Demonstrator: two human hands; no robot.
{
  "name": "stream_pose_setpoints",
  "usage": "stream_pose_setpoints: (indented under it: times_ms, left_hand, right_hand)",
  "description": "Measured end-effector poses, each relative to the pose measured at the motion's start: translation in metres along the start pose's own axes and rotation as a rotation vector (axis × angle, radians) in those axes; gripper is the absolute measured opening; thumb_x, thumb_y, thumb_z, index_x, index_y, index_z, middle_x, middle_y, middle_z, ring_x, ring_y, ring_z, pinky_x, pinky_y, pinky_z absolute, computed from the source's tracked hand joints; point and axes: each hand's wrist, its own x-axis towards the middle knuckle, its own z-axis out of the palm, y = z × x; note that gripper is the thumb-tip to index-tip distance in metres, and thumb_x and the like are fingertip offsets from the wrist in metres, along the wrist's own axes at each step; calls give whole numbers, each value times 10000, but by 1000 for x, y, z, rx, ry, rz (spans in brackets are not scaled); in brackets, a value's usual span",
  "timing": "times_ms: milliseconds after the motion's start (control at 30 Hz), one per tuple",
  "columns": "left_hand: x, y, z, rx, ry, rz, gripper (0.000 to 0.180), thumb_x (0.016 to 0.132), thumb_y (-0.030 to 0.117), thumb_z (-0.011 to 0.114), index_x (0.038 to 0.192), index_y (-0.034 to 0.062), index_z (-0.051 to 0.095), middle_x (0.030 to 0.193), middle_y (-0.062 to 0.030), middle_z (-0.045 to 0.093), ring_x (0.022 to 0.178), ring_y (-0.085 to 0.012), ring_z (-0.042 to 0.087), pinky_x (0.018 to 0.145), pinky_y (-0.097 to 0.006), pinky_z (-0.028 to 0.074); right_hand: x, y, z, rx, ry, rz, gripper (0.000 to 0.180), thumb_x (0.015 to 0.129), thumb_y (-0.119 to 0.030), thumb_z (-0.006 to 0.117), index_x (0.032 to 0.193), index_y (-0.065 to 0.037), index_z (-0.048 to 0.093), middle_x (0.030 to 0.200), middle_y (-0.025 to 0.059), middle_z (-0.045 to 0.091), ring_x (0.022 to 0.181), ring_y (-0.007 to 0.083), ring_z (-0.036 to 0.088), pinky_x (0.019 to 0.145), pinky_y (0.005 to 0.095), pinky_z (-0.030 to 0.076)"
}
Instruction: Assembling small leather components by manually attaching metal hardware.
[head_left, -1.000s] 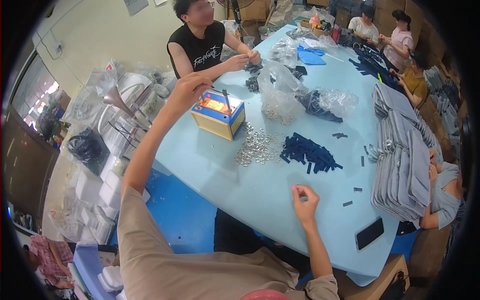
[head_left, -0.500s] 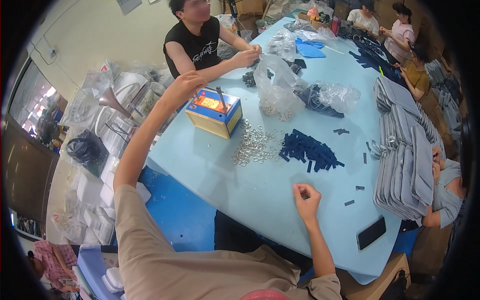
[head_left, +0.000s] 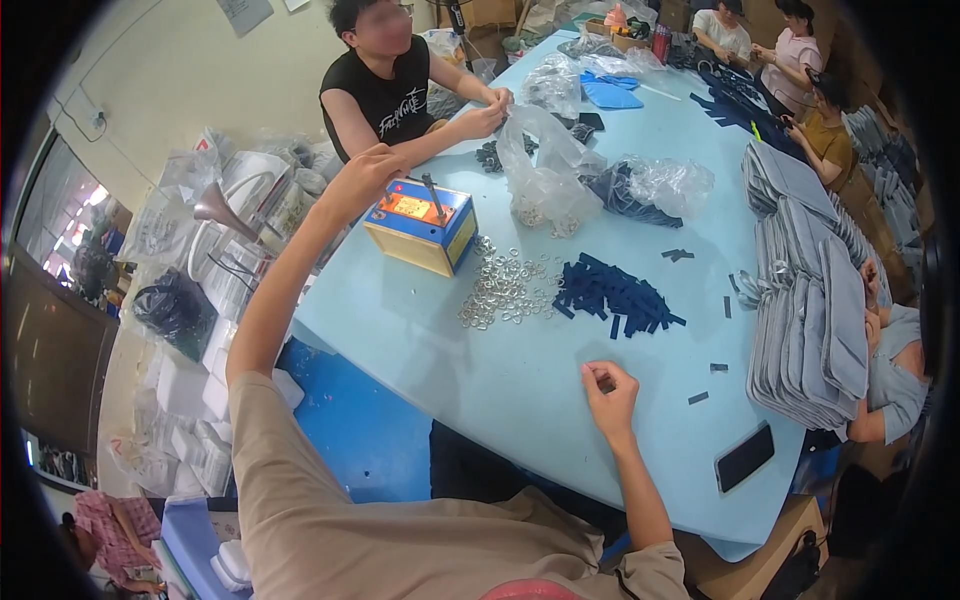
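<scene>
My left hand [head_left: 368, 178] is raised at the far left corner of a small box-shaped device [head_left: 415, 235] with a blue top, an orange panel and a dark upright post. Its fingers are pinched together; what they hold, if anything, is too small to make out. Over the near part of the table, my right hand [head_left: 611, 390] is closed in a pinch, its contents hidden. Beyond it lies a heap of short dark-blue strips [head_left: 615, 293]. Between the device and the strips spreads a pile of small silvery metal rings [head_left: 503, 288].
Across the table [head_left: 520, 385] a person [head_left: 385, 105] works with both hands. Clear plastic bags [head_left: 545, 165] stand mid-table. Stacked grey fabric pieces [head_left: 800, 310] fill the right side, with a phone [head_left: 745, 458] nearer me. Other people sit along the far right edge.
The view has shifted slightly, so the table's contents appear a little further left and up. Both my hands keep nearly the same pose, still pinched.
</scene>
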Motion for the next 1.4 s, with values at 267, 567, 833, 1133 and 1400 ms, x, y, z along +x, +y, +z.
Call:
stream_pose_setpoints:
  times_ms: [267,567,833,1133,1400]
  left_hand:
    - [0,0,0,10,-13,16,164,864,-16,698,1025,0,674,907,-148,710,912,-337,684,807,-420,560]
    - [2,3,1,6,-18,-19,140,882,1,694,1018,7,660,916,-150,704,925,-342,679,819,-425,556]
    - [1,1,2,30,-20,-26,135,884,11,699,1013,4,658,908,-156,698,914,-345,678,812,-429,555]
    - [-7,69,1,-293,153,-302,211,854,-47,748,1041,-17,655,986,-117,750,921,-211,733,823,-309,577]
    - [-60,261,31,-1452,75,-892,288,860,5,821,1080,14,635,993,-106,758,933,-133,717,870,-269,575]
  right_hand:
    - [1,5,2,10,2,3,94,913,-86,757,903,7,749,724,54,721,625,105,649,591,249,511]
    - [1,5,2,12,4,-6,93,909,-88,759,898,4,749,710,51,709,607,99,626,578,252,499]
    - [2,5,2,-2,2,-23,92,908,-87,757,897,4,747,699,52,702,605,100,623,579,252,500]
    - [-5,7,-3,-11,6,-8,74,907,-66,755,905,7,755,698,24,686,635,75,612,592,242,491]
    - [-30,-65,5,251,-42,-32,65,929,-40,734,954,19,726,920,89,734,832,136,703,782,273,557]
